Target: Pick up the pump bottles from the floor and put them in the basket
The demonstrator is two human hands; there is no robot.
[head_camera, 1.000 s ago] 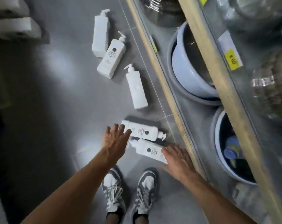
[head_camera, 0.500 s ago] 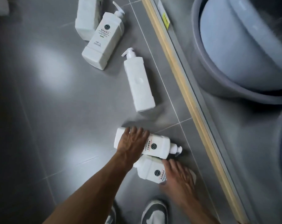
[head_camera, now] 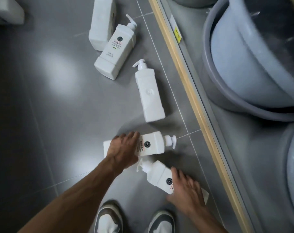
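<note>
**Five bottles down, none in the basket yet**

Five white pump bottles lie on the grey floor (head_camera: 47, 101), so the task is, by my judgement, at its very start: nothing has been lifted clear and nothing put away.

The left hand (head_camera: 124, 148) grips the labelled bottle (head_camera: 151, 144), fingers curled over its far edge and thumb on the near side. That bottle lies on its side with the pump pointing toward the shelf edge (head_camera: 188, 91). The right hand (head_camera: 186, 194) lies across the lower half of the nearest bottle (head_camera: 159, 175), just in front of the shoes (head_camera: 107, 219). It touches the bottle, but motion blur keeps me from telling whether its fingers have closed round it or merely rest on top.

Three more wait farther off: a plain-faced bottle (head_camera: 149, 93) beside the shelf edge, a tall labelled bottle (head_camera: 116, 51) beyond it, and a far bottle (head_camera: 100, 24) touching that one.

The far bottle's top is cut off by the frame. No basket can be picked out for certain: large grey-blue basins (head_camera: 243, 64) sit on the low shelf at right, only partly in view. The labels' print is too small to read, and a white object (head_camera: 6, 12) in the upper left corner is cropped beyond naming.
</note>
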